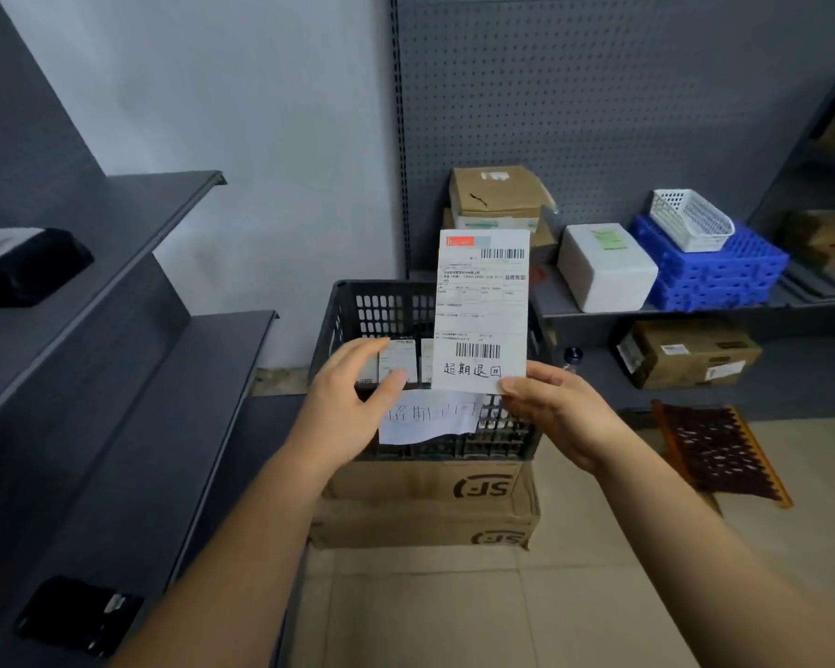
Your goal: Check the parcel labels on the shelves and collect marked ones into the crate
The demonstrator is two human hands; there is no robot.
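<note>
While the right hand [557,412] pinches the labelled parcel [482,311], the left hand [345,402] hovers open, seemingly empty.

The right hand [557,409] pinches the bottom edge of a flat white parcel with a printed barcode label [482,311], upright above a dark slotted plastic crate [357,306]. The left hand [348,402] hovers open beside it. The crate sits on stacked brown cardboard boxes [425,503], with small white parcels [398,361] inside.

Single head view looks forward and down, close over the crate [396,306], edges perhaps distorted.
</note>
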